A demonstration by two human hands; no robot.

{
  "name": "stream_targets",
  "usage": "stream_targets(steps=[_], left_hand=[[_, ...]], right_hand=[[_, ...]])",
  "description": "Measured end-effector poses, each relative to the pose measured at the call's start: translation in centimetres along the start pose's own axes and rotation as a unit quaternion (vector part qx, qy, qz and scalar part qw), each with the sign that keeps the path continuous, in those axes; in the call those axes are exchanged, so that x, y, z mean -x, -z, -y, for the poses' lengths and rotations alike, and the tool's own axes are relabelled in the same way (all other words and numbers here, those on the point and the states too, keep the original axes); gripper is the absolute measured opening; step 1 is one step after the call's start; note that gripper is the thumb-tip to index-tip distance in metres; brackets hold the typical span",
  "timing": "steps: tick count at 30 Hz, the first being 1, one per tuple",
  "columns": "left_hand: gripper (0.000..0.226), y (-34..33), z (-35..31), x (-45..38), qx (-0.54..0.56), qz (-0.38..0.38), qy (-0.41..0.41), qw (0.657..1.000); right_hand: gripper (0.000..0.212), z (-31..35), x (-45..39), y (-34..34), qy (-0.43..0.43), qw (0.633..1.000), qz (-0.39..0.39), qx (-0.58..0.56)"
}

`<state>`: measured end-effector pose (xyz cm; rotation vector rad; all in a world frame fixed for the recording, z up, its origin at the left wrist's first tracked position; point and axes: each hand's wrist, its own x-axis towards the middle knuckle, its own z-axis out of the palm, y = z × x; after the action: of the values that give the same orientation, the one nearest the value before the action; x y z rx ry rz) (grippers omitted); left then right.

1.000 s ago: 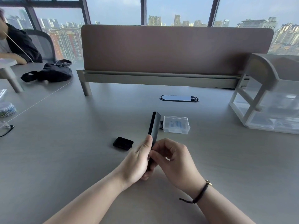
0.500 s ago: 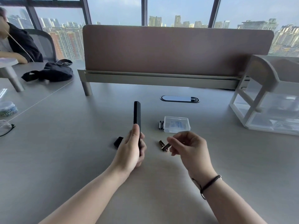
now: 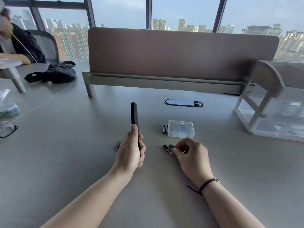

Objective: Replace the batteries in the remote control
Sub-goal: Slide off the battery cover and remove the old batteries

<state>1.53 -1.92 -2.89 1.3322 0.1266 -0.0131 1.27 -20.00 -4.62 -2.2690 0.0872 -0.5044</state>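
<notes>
Left hand (image 3: 132,149): wrapped round the lower end of the remote control (image 3: 134,115), thumb laid up its near face. I hold it on edge, top pointing away from me, well left of the clear plastic box (image 3: 181,129). Holding low probably keeps the battery bay reachable, though the bay itself faces away and I can't see it.

Right hand (image 3: 190,153): fingers curled in a loose pinch, tips down at the desk (image 3: 65,153) against the pair of dark, gold-banded batteries (image 3: 168,148). These lie side by side just in front of the box, touching or nearly so. Whether I actually grip one or only touch it, I cannot tell; the fingertips cover the near ends. Dark cord bracelet on that wrist.

A second pair of batteries (image 3: 165,129) lies tight against the left side of the box. Two pairs kept apart, I judge so used and fresh ones don't get mixed; which is which the view doesn't say.

A small dark piece (image 3: 118,146) shows just left of my left hand, mostly hidden behind it: likely the battery cover, set aside within reach.

Further from the box: cable port (image 3: 183,103) behind it, desk divider (image 3: 181,53) beyond that, white organiser (image 3: 269,102) to its right. Far left, a black bag (image 3: 56,74), glasses (image 3: 7,129), and another person seated.
</notes>
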Motion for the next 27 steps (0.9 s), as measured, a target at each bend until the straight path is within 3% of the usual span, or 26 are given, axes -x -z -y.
stream_targets(steps=[8, 18, 27], left_hand=[[0.056, 0.3, 0.3, -0.4, 0.024, 0.016, 0.037, 0.999], [0.057, 0.5, 0.3, -0.6, 0.025, 0.013, 0.061, 0.998], [0.053, 0.9, 0.1, -1.2, -0.001, 0.002, 0.093, 0.996]], right_hand=[[0.009, 0.6, 1.0, -0.4, 0.037, 0.997, 0.061, -0.026], [0.036, 1.0, 1.9, 0.0, 0.089, 0.982, 0.164, -0.001], [0.019, 1.0, 2.0, -0.9, 0.121, 0.976, 0.174, 0.041]])
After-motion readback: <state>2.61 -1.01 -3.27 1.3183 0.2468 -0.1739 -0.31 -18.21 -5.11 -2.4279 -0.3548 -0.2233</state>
